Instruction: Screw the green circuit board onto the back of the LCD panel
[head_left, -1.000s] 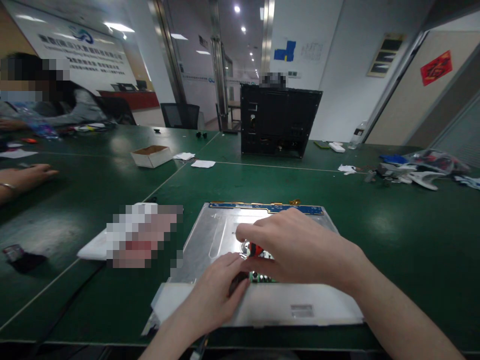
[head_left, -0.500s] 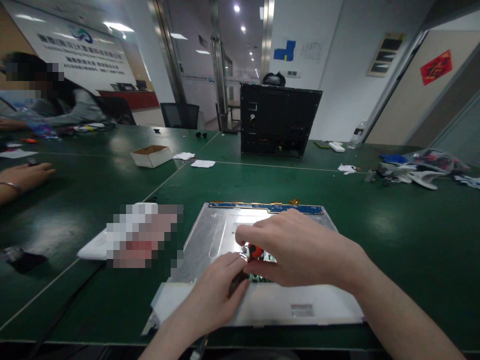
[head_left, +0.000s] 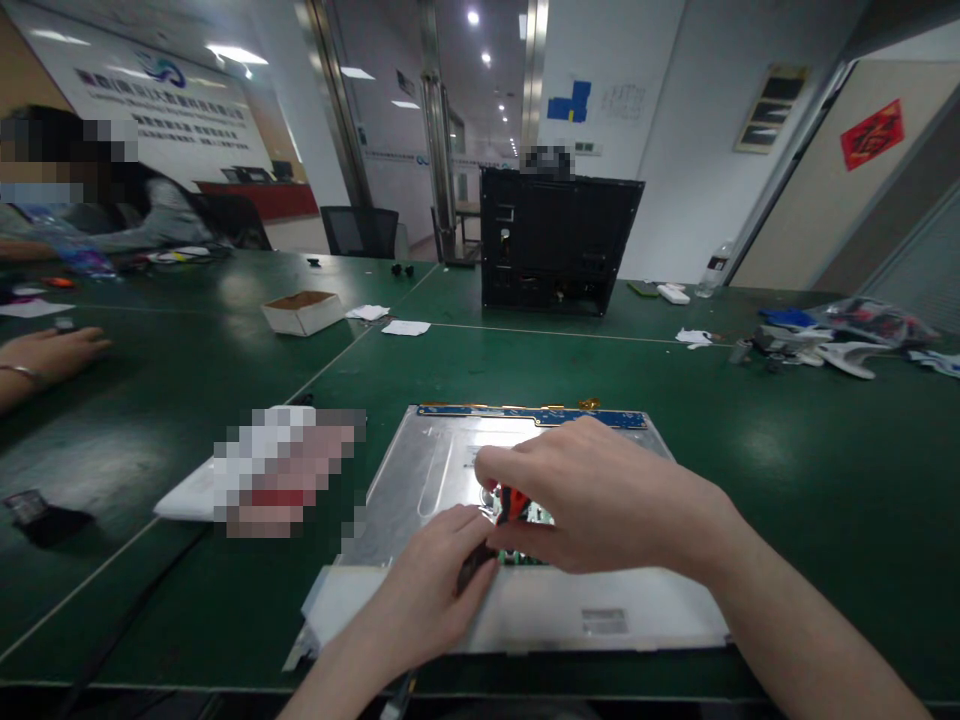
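On the green table [head_left: 787, 470], in the head view, a flat silver metal panel [head_left: 427, 470] lies before the person. The right hand [head_left: 600, 495] pinches a small red-and-black part [head_left: 512, 503] over the panel's middle. The left hand [head_left: 435, 585] curls just beside it, fingertips on a dark piece; whether it grips, I cannot tell.

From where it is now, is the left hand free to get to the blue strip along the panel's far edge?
Probably not directly: the right hand lies between the left hand and the blue strip.
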